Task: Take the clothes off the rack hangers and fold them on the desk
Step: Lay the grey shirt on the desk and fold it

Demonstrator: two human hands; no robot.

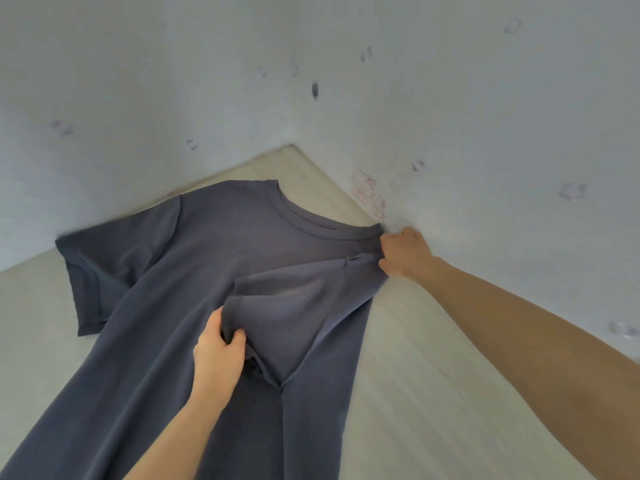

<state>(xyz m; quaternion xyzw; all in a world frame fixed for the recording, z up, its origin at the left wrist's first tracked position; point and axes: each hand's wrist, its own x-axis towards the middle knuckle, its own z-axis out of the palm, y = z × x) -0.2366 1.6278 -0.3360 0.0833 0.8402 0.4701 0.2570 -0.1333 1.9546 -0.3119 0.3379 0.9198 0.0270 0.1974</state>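
Head view: dark grey T-shirt lies flat on the pale surface, collar toward the far corner. Looks thin, soft, light, so it'll drape and wrinkle w/ any tug; nothing stiff to hold. You've got the right sleeve folded in over the chest: left hand pinches the sleeve hem, right hand curls on the shoulder seam near the collar. Grip at seams & hems, they bunch less. Surface is smooth wood-grain; white walls w/ faint prints close in behind and right.
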